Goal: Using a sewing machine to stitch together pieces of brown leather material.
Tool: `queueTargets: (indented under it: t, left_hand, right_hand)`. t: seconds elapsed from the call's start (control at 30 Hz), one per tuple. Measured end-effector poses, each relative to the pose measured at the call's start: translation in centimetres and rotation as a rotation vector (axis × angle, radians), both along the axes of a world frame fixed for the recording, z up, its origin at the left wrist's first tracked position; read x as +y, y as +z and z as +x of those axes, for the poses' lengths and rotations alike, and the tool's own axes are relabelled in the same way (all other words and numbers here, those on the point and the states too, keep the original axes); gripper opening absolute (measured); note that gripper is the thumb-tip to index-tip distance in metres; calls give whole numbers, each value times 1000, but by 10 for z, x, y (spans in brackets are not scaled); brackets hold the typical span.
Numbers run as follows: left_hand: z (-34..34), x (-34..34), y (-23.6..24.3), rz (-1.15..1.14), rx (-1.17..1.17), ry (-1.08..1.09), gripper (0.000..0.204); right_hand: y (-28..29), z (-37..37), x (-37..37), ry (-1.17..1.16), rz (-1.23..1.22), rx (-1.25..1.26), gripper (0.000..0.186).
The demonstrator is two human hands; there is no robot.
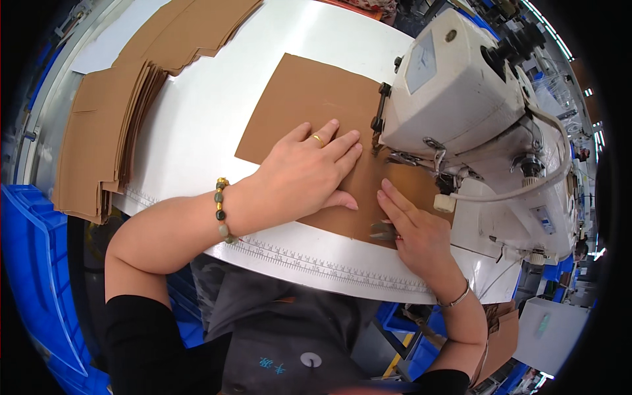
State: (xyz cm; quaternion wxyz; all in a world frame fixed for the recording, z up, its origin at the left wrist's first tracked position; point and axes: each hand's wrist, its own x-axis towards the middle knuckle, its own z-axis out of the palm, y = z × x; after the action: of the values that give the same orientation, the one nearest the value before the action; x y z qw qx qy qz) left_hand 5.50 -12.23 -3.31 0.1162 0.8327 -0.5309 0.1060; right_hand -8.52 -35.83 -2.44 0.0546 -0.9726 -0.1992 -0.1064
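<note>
Left hand [297, 168] lies flat on a brown sheet [366, 176] whose long axis slants down rightward; right hand [422, 236] grips snips [382, 234].

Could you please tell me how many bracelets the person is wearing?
2: a beaded bracelet on the left wrist and a thin metal bracelet on the right wrist.

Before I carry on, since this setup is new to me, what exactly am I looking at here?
This single wide, curved picture comes from a camera on a person's head, looking down; no robot arms, just bare hands. On the white table lies a brown sheet, partly under the sewing machine at right. The left hand presses flat on the sheet. The right hand rests nearer the machine; a small metal tool pokes out from it, apparently held, though the grip is hidden. Stacked brown pieces stand at the left.
</note>
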Motion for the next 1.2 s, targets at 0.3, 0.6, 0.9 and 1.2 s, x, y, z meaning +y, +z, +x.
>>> queueTargets:
  t: [0.3,0.6,0.9,1.2]
  left_hand:
    - [16,-18,3,-329,255,74,42]
    - [15,-27,-16,-363,239,121,13]
    - [11,-15,6,-249,57,69,15]
    - [-22,-1,4,-32,150,-84,77]
  right_hand:
    - [-2,3,1,-6,67,-1,61]
    - [-1,5,3,-24,117,-1,60]
    - [0,3,0,-48,71,7,59]
    - [3,4,0,-51,49,41,63]
